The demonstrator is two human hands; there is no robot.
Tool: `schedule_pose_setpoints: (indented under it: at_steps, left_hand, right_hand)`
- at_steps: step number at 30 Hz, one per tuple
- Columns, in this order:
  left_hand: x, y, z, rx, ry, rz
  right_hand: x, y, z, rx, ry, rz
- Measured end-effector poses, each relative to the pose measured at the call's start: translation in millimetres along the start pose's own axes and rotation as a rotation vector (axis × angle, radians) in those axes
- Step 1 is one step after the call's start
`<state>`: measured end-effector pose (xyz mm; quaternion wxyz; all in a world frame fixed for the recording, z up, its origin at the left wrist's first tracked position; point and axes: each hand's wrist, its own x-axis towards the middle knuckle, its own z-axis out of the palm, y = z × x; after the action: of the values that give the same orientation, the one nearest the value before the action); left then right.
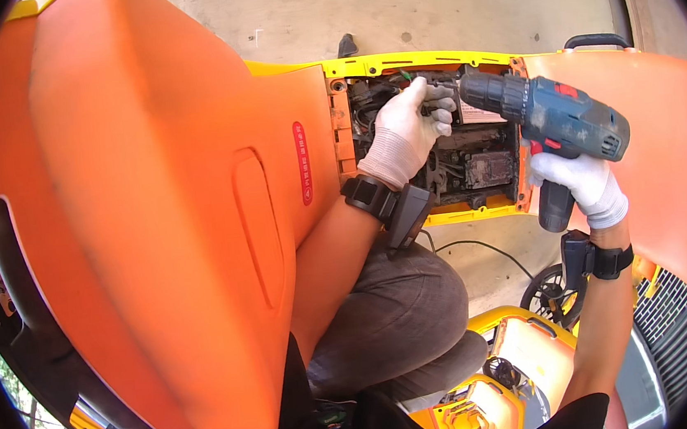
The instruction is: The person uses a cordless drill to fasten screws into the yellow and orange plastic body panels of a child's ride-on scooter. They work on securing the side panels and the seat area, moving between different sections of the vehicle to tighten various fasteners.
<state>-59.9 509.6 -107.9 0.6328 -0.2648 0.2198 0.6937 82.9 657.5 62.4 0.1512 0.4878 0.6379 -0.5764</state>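
Observation:
My right hand (pixel 588 182), in a white knit glove, is wrapped round the grip of a cordless drill (pixel 569 114), dark blue-grey with red switches. The drill's black chuck points left, toward my left hand (pixel 406 130). That hand wears a white glove too; its fingers are curled just left of the chuck, and whatever lies in them is hidden. Both are over the open compartment (pixel 511 149) of an orange and yellow vehicle body, where dusty wiring (pixel 364 101) and a ribbed metal box (pixel 490 169) show.
A large orange body panel (pixel 151 192) fills the left side. Another orange panel (pixel 654 93) with a black handle lies to the right. Below are a wheel (pixel 551 294), a black cable (pixel 483 242) and more orange-yellow vehicle parts (pixel 531 354). Concrete floor (pixel 423 8) lies beyond.

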Motion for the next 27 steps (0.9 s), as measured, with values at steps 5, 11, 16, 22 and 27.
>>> schedule_pose_setpoints:
  at_steps: [5,11,16,22,27]
  left_hand:
    - [6.4,-1.1,-7.9,0.012,-0.025,-0.018]
    - [7.5,-4.0,-4.6,0.05,0.013,0.009]
    - [9.1,-10.8,-16.1,0.668,-0.14,0.36]
    - [26.1,-20.1,-35.5,0.844,-0.128,0.59]
    - [12.8,-11.9,-27.3,1.262,-0.11,0.697]
  right_hand:
    - [27.5,-33.4,25.3,0.004,-0.062,-0.027]
    - [66.8,-44.3,39.9,-0.178,-0.158,-0.05]
    - [82.0,-48.4,53.7,-0.214,-0.19,-0.11]
    - [94.4,-51.6,56.5,-0.241,-0.28,-0.077]
    - [96.1,-49.5,56.1,-0.171,-0.319,-0.057]
